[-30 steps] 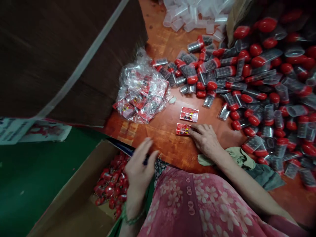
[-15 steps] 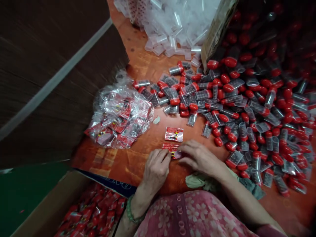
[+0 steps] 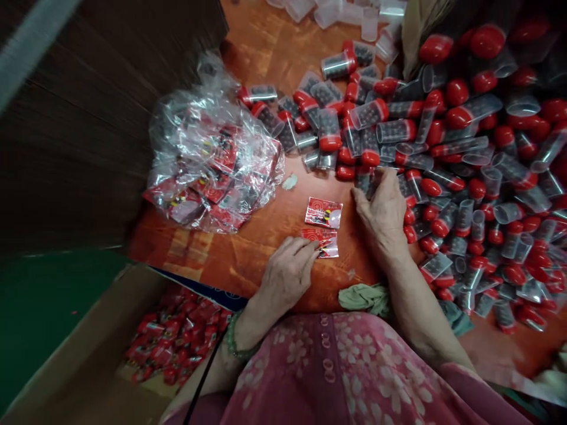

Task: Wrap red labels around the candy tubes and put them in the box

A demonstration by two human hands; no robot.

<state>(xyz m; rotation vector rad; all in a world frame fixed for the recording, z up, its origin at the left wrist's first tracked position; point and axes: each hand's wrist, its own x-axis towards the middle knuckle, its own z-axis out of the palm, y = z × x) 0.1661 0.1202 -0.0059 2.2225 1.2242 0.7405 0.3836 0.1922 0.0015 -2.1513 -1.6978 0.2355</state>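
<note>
My left hand (image 3: 289, 270) rests on the table, fingertips closed at the left edge of a small red printed card (image 3: 326, 243). A second, similar card (image 3: 324, 213) lies flat just beyond it. Over at the near edge of the tube pile, my right hand (image 3: 384, 215) has its thumb and fingers around a clear red-capped tube (image 3: 365, 179) with dark contents. The hand partly covers that tube. Many similar tubes (image 3: 328, 127) lie loose around and beyond the fingers.
A crinkled clear plastic bag (image 3: 212, 159) of red cards sits at the left. Empty clear tubes (image 3: 328, 13) lie at the back. A greenish cloth (image 3: 365, 298) is at the table's front edge. Below left, a cardboard box (image 3: 84, 336) holds red packets (image 3: 177, 330).
My right hand has left the near card and moved away and right to the tubes. My left hand stays at the card. The view has tipped down and closer.
</note>
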